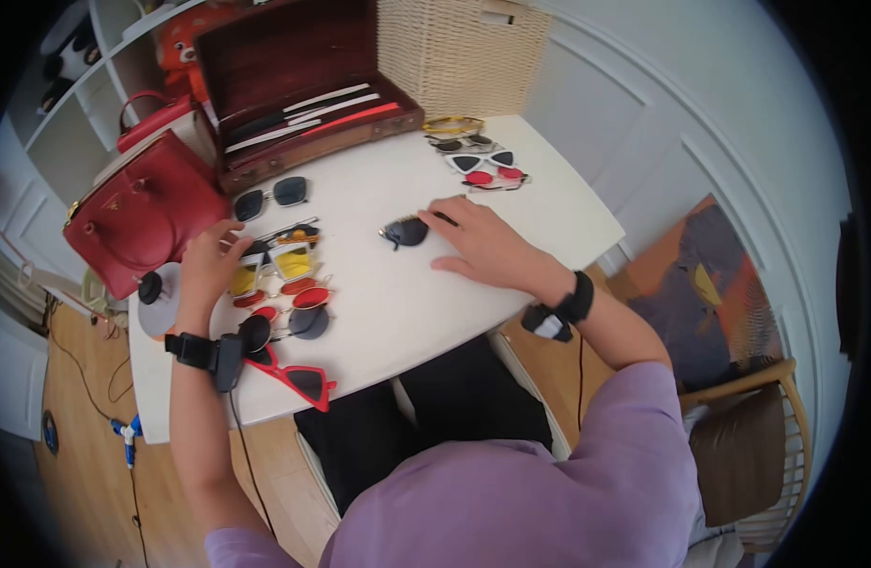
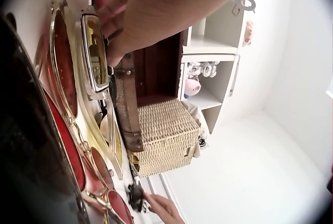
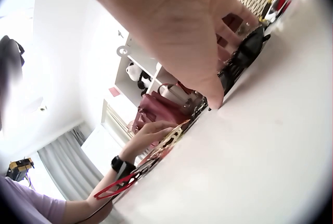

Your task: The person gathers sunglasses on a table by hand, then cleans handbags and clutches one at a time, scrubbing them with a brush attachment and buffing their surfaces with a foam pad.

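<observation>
My right hand (image 1: 483,241) reaches over a pair of black sunglasses (image 1: 404,232) on the white table, fingertips at their right end. The thumb stands apart from the lenses in the head view; in the right wrist view its tip is low beside the dark frame (image 3: 248,49). My left hand (image 1: 208,265) rests loosely bent at the left ends of a row of glasses. Its thumb and fingertips are close to dark glasses (image 1: 282,234) and white-framed, yellow-lensed sunglasses (image 1: 293,263). In the left wrist view, the thumb overlaps the edge of the yellow-lensed pair (image 2: 96,52).
Nearer me lie red-lensed glasses (image 1: 310,297), round dark glasses (image 1: 308,322) and red cat-eye sunglasses (image 1: 306,381). Farther back are square dark sunglasses (image 1: 290,191), an open wooden case (image 1: 322,137), red handbag (image 1: 156,213) and wicker basket (image 1: 454,57). Several more glasses (image 1: 480,162) line the right back.
</observation>
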`<control>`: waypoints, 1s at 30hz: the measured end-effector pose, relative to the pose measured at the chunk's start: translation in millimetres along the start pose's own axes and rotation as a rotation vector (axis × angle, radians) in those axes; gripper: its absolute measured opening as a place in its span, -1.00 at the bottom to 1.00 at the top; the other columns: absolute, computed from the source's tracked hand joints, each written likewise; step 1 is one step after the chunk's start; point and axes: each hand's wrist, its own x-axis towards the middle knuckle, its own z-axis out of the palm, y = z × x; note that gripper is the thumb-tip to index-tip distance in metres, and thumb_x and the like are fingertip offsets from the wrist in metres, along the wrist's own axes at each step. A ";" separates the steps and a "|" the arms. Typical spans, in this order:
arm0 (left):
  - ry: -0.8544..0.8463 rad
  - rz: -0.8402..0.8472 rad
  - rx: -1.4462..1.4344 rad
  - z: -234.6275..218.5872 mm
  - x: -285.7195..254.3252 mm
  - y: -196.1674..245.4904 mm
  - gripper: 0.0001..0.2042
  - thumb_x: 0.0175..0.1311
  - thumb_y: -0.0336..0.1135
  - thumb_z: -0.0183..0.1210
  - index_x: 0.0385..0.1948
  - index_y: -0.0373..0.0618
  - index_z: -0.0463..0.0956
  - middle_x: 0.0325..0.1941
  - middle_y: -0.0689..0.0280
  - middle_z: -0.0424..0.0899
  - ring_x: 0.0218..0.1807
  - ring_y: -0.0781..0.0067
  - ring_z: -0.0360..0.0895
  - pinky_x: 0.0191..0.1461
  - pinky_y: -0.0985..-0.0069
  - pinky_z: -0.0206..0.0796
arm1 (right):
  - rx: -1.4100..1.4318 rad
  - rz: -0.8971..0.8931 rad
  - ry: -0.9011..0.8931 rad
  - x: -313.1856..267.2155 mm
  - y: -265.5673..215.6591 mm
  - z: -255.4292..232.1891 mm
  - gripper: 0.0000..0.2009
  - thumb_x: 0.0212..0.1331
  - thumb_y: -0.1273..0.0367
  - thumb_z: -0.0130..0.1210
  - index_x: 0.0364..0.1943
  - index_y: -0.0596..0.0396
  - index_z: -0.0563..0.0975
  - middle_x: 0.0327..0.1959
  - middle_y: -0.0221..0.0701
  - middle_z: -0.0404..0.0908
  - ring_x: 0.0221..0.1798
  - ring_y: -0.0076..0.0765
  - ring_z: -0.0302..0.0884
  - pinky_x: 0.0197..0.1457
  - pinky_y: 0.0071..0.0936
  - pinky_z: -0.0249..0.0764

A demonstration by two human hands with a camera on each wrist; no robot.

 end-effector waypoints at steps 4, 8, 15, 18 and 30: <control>-0.005 0.012 -0.010 -1.1 -0.3 2.6 -0.74 0.20 -0.22 0.29 -0.13 -0.11 0.64 -0.33 0.14 0.74 -0.29 0.21 0.71 -0.20 0.34 0.49 | -0.039 0.096 -0.044 -52.4 13.2 -26.7 -0.40 0.15 0.19 0.24 0.23 0.21 0.39 0.19 -0.14 0.41 0.20 -0.02 0.41 0.26 -0.22 0.36; -0.008 0.011 -0.011 -2.2 0.0 4.4 -0.74 0.21 -0.22 0.28 -0.14 -0.13 0.64 -0.33 0.13 0.74 -0.29 0.23 0.71 -0.20 0.35 0.49 | -0.101 0.330 -0.077 -78.7 44.0 -39.1 -0.41 0.20 0.14 0.21 0.24 0.20 0.41 0.22 -0.16 0.41 0.13 -0.01 0.48 0.23 -0.23 0.40; 0.004 0.055 -0.039 1.3 1.9 -6.6 -0.73 0.21 -0.21 0.28 -0.13 -0.13 0.64 -0.34 0.12 0.73 -0.30 0.24 0.71 -0.21 0.38 0.49 | -0.105 0.362 -0.038 -68.6 74.6 -29.9 -0.40 0.26 0.05 0.12 0.26 0.17 0.39 0.27 -0.16 0.36 0.19 0.03 0.45 0.27 -0.22 0.39; 0.014 0.077 -0.016 1.7 2.2 -5.6 -0.73 0.20 -0.22 0.29 -0.12 -0.13 0.64 -0.34 0.10 0.73 -0.30 0.22 0.71 -0.20 0.37 0.50 | -0.092 0.404 0.017 -50.8 62.5 -27.1 -0.42 0.28 0.12 0.13 0.29 0.16 0.38 0.32 -0.17 0.33 0.31 0.01 0.35 0.35 -0.21 0.31; -0.048 -0.031 0.015 -4.2 2.2 -1.3 -0.67 0.21 -0.17 0.30 -0.04 -0.11 0.64 -0.27 0.16 0.75 -0.23 0.27 0.72 -0.10 0.38 0.51 | 0.531 -0.602 0.032 42.7 -164.8 32.9 -0.55 0.13 0.20 0.25 0.06 0.14 0.52 0.22 -0.13 0.41 0.32 -0.06 0.36 0.34 -0.17 0.32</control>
